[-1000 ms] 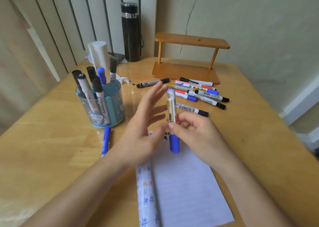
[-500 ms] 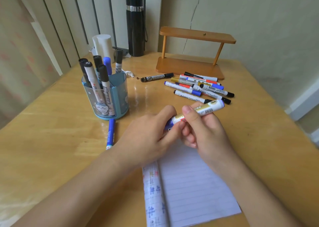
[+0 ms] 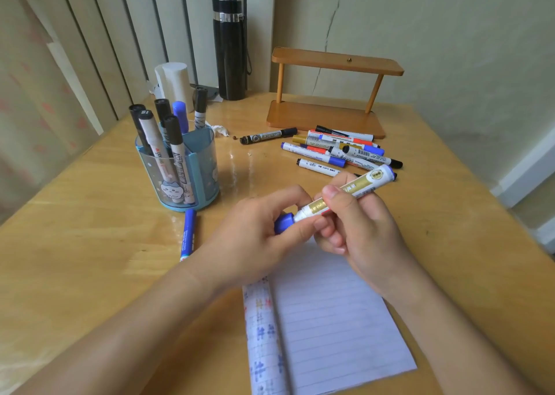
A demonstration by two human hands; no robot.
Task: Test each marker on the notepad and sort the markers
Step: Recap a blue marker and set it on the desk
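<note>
While the blue whiteboard marker (image 3: 345,195) is held up at the centre of the frame, its blue cap (image 3: 283,223) is pinched by the left hand (image 3: 255,241), thumb and forefinger curled round it. The white barrel with its gold label is gripped by the right hand (image 3: 363,232): the thumb is laid on top and the other fingers are curled beneath. The marker is tilted, cap end low and to the left, blue tail end raised to the right. The cap is seen seated against the barrel. Whether it has been loosened cannot be told.

Below the hands, the notepad (image 3: 333,319) is laid open across the lower centre. A lined page is shown, and coloured scribbles can be made out on the folded-back sheets along its left edge. Its top edge is covered by the hands.

At left of centre, a blue pen holder (image 3: 204,166) is stood on the wooden table (image 3: 75,244), with several markers upright in it, black-capped and blue-capped. Just below it, a blue marker (image 3: 188,235) is laid flat on the table.

Above the hands, to the right, a loose pile of markers (image 3: 339,151) is spread out, overlapping, just in front of a wooden shelf (image 3: 330,94). One black marker (image 3: 267,136) is left apart at the pile's left. At the top centre, a black flask (image 3: 229,46) is stood by the wall.
</note>
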